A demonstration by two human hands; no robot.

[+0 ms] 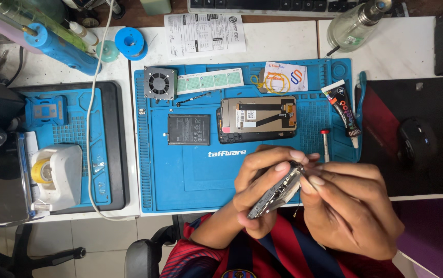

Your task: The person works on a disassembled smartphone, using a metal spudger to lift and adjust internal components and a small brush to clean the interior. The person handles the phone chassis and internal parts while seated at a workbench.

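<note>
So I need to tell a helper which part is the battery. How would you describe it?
Look at the big blue work mat in the middle of the desk. Left of the opened phone lies the battery, a flat dark grey rectangle. Unlike the small square fan above it, it has no blades.

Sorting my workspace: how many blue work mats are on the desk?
2. The large blue mat lies centre, under the battery and open phone; a smaller blue mat sits left on a black tray. Others may be hidden.

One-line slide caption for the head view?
Both hands, left hand and right hand, hold an opened grey phone frame edge-on above a blue silicone repair mat.
</note>
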